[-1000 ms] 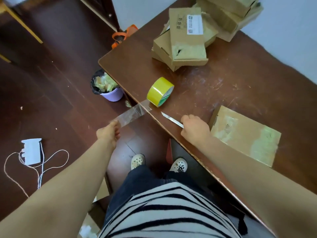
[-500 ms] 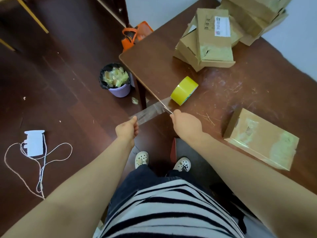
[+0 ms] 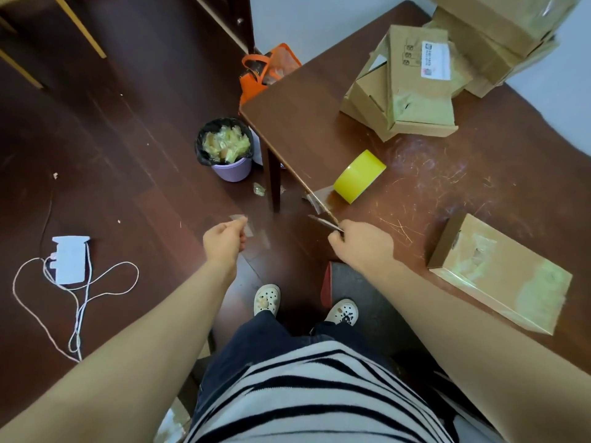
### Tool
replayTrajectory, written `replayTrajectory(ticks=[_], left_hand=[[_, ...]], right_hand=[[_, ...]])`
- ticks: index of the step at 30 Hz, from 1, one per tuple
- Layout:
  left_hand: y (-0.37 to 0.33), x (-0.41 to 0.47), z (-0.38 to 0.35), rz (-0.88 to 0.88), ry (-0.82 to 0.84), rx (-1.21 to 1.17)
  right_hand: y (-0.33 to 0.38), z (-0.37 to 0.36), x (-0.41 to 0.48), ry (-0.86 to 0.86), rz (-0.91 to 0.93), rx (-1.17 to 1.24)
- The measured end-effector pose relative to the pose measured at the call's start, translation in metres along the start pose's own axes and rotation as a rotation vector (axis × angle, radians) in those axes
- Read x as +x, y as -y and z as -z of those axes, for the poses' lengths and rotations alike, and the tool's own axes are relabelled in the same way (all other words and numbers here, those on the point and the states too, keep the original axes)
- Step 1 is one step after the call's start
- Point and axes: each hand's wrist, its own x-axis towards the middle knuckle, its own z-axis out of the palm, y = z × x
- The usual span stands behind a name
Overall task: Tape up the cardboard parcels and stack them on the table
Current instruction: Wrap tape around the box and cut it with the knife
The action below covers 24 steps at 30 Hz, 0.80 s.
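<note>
In the head view your left hand (image 3: 225, 243) pinches one end of a loose clear strip of tape (image 3: 254, 233), held out over the floor off the near edge of the table (image 3: 319, 123). Your right hand (image 3: 363, 246) is curled round a small knife (image 3: 323, 221) at that edge, near the yellow tape roll (image 3: 359, 175). The parcel (image 3: 499, 273) lies flat on the table to the right, beyond the knife hand, with its long side roughly along the near edge. The strip probably has to travel rightward across your body, and your right hand is the nearer one to steady the box.
</note>
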Motion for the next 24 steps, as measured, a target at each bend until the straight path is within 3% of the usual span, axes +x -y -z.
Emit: replayTrajectory(ticks=[4, 8, 11, 13, 14, 16, 18, 20, 24], left_hand=[[-0.023, -0.005, -0.015, -0.068, 0.214, 0.102], [-0.054, -0.020, -0.041, -0.114, 0.474, 0.410], [-0.079, -0.040, -0.059, -0.115, 0.683, 0.634], [-0.092, -0.053, -0.071, -0.076, 0.843, 0.712], [-0.096, -0.059, -0.077, -0.040, 0.923, 0.699], [-0.102, -0.069, -0.087, 0.080, 1.041, 0.586], [-0.107, -0.077, -0.098, 0.181, 1.109, 0.469], [-0.109, -0.082, -0.108, 0.236, 1.141, 0.400], [-0.110, -0.090, -0.131, 0.261, 1.189, 0.416]], right_hand=[[-0.049, -0.011, -0.022, -0.151, -0.179, 0.280], [-0.067, -0.014, -0.023, -0.159, -0.314, 0.260], [-0.060, -0.010, -0.028, -0.341, -0.247, 0.192], [-0.044, 0.001, -0.033, -0.446, -0.098, 0.521], [-0.034, 0.011, -0.035, -0.377, -0.047, 0.838], [-0.019, 0.032, -0.037, -0.080, 0.017, 1.405], [-0.018, 0.043, -0.040, 0.149, 0.070, 1.728], [-0.029, 0.047, -0.044, 0.224, 0.085, 1.814], [-0.062, 0.043, -0.052, 0.120, -0.048, 1.784]])
